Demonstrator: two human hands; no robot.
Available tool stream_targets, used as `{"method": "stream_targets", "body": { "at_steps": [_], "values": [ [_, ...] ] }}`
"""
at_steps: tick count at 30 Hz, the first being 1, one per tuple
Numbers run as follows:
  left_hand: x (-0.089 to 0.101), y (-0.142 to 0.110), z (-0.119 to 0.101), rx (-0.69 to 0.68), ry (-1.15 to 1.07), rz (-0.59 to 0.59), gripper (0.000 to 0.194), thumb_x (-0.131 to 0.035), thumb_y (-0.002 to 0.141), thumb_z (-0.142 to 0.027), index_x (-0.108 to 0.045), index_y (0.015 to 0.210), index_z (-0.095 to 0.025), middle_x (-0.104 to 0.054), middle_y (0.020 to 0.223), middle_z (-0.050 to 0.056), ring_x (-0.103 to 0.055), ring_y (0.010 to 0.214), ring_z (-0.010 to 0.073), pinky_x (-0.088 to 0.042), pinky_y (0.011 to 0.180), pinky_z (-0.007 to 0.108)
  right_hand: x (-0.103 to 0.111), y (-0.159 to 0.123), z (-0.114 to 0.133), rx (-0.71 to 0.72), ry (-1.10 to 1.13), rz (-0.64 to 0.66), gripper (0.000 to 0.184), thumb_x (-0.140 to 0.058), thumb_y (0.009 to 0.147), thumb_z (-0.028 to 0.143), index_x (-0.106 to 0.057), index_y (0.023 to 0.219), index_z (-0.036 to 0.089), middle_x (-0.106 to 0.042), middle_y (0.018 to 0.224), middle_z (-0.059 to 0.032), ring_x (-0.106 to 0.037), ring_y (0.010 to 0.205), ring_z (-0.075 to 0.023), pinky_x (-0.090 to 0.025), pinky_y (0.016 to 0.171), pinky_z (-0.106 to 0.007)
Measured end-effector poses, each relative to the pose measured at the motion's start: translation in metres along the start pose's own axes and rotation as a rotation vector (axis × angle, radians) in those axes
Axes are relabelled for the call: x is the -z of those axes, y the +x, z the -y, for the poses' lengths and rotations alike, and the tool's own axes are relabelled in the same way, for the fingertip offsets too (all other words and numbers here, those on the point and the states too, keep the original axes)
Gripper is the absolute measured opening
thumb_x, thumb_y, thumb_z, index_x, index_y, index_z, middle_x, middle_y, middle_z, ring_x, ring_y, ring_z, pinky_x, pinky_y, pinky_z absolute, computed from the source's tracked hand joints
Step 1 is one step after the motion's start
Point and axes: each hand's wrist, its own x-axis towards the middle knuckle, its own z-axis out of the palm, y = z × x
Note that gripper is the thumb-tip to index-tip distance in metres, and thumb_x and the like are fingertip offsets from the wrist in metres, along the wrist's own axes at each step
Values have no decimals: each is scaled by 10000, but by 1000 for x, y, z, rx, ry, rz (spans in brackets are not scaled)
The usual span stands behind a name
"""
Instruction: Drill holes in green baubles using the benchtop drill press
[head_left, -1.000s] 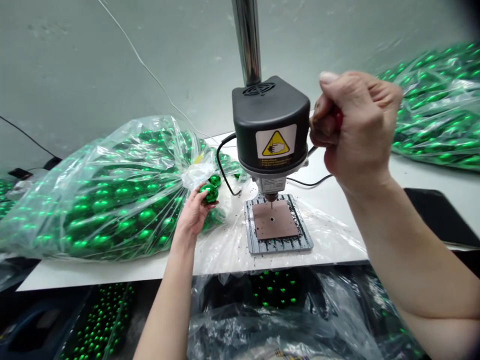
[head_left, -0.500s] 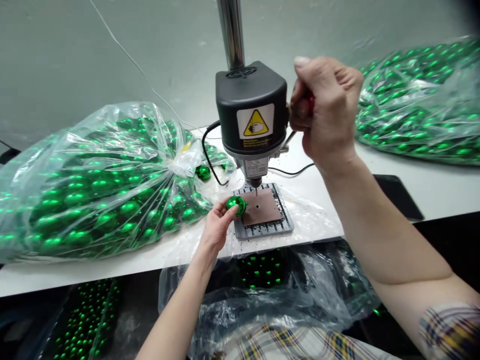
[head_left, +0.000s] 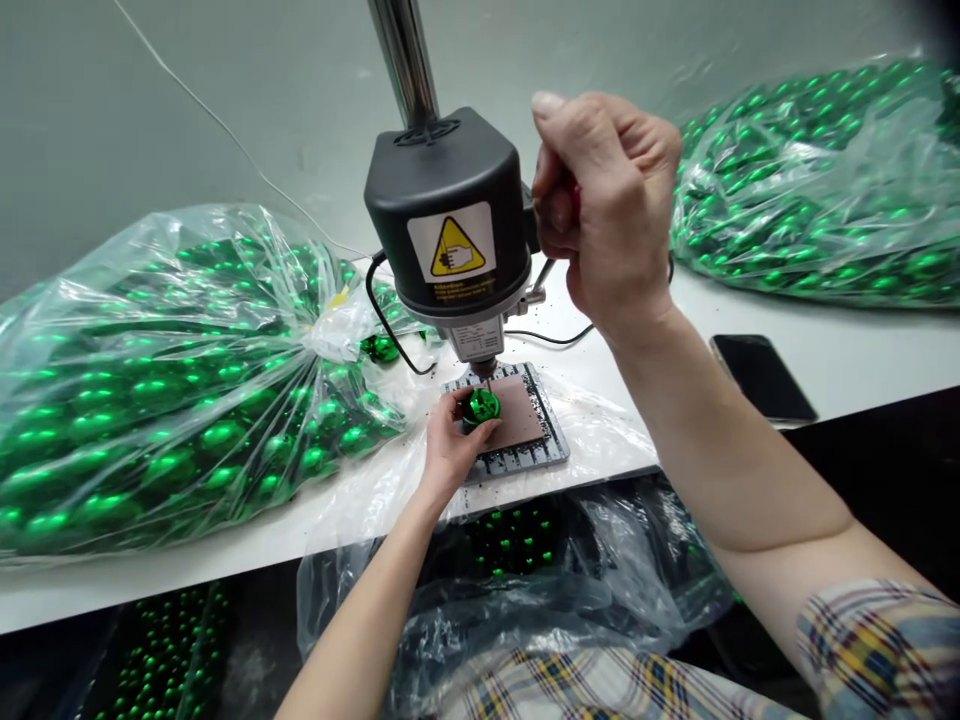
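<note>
Between the thumb and fingers of my left hand [head_left: 452,440] is a shiny green Christmas ball [head_left: 482,404]. It sits over the brownish board [head_left: 521,415] on the slotted metal base [head_left: 553,440], right under the drill chuck [head_left: 486,370]. The ball and fingers hide part of the board, and I cannot tell whether the bit touches the ball. My right hand [head_left: 611,200] is wrapped round the red-ended feed lever of the black drill press [head_left: 450,220], at the right side of its head. Dark specks lie on the base.
Clear plastic bags full of green balls lie on the white table: a tied bag [head_left: 187,380] at left, another bag [head_left: 817,200] at back right. A black phone [head_left: 761,375] lies at right. An open bag [head_left: 585,580] with green balls hangs below the table edge.
My left hand has brought the ball rightward from the board's left side to beneath the chuck. My right hand still grips the lever. The whole view has shifted a little.
</note>
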Motion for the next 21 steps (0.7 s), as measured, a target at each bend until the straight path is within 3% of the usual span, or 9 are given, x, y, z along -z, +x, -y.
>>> {"method": "stream_targets", "body": {
  "at_steps": [5,12,17,21],
  "values": [
    [-11,-1,0,-173,163,-26,479,-825,708,-239,-662,1158,-210,-639,1101,71,-613,1068,261,-492,971,427,0,-1,0,20,38,14,501,-739,825,505,-435,520,249,-323,440,62,-232,382,-93,-181,382,-323],
    [-22,-1,10,-55,10,6,580,-854,706,-282,-648,1247,-237,-613,1276,91,-582,1224,274,-453,1085,433,1,2,-1,20,71,27,501,-774,798,492,-461,501,237,-334,419,61,-236,354,-88,-168,352,-315],
    [-25,-1,15,-62,-19,8,590,-869,699,-307,-659,1247,-238,-610,1299,96,-571,1251,278,-437,1117,441,3,-4,1,42,6,9,552,-740,820,562,-445,484,239,-312,407,55,-232,347,-91,-144,350,-318],
    [-25,0,19,-82,-10,15,617,-862,714,-328,-643,1284,-237,-607,1298,98,-558,1265,283,-425,1128,449,7,-13,0,121,-48,15,542,-709,864,535,-448,497,234,-345,428,45,-281,358,-98,-189,360,-313]
  ]
}}
